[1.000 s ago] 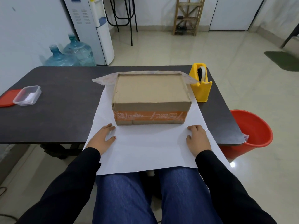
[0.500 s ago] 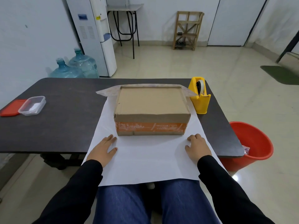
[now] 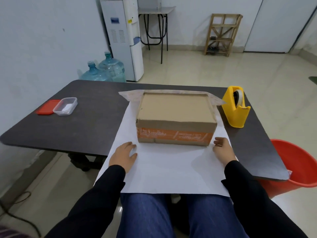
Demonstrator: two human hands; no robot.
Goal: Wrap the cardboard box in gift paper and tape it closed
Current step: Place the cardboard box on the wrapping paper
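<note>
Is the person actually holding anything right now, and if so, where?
Nothing is gripped. The left hand and right hand lie flat, palms down, on the white sheet of gift paper, just in front of the brown cardboard box.

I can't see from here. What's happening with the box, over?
Left hand and right hand flat on gift paper. Cardboard box unwrapped. Tape dispenser untouched, nothing blocking.
</note>
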